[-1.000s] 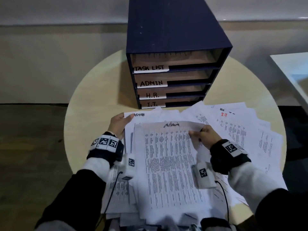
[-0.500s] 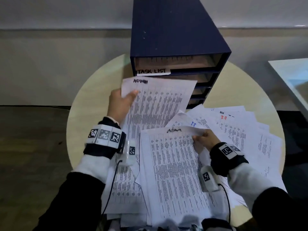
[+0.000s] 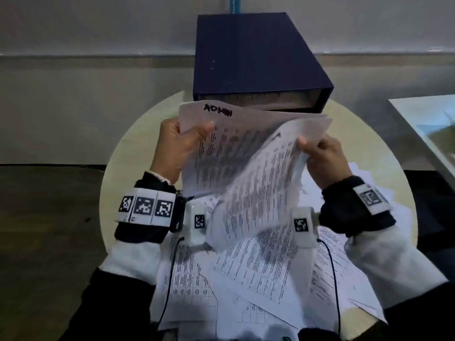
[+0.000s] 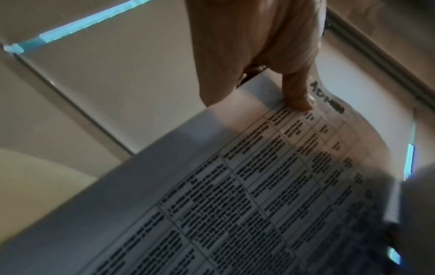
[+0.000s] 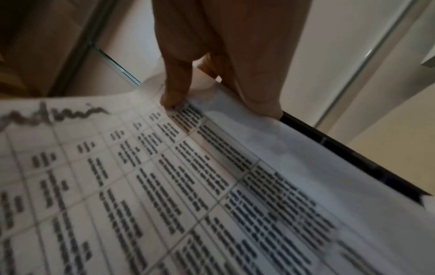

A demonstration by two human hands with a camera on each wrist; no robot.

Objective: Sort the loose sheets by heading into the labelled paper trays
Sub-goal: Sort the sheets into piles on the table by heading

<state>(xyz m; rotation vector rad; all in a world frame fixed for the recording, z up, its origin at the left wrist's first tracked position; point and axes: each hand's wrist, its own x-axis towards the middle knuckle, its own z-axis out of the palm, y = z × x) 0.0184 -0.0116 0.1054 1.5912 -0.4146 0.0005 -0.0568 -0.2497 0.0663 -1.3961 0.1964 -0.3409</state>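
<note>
Both grips are on paper: the left hand (image 3: 176, 143) pinches the top left corner of a white printed sheet headed "ADMIN" in black marker (image 3: 221, 134), thumb on the face and fingers curled behind, while the right hand (image 3: 325, 158) pinches the top right corner of a second white printed sheet headed "admin" in handwriting (image 3: 258, 188), its thumb (image 5: 175, 93) pressing the paper into a small crease. Between the two grips the sheets overlap, the right-hand one lying in front and sagging toward the wrists, blurred with motion. Just beyond the grips stands the dark blue box of stacked paper trays (image 3: 253, 57); the raised sheets hide the labels, so the slots cannot be read from here. Below the wrists, the rest of the loose printed sheets (image 3: 258, 279) lie fanned over the round pale wooden tabletop (image 3: 128, 153). By my read, this is the filing step for the admin pair. The next move calls for squaring the two pages together, levelling them and feeding the leading edge into the admin tray, with the limp paper likely to buckle at the mouth.
</note>
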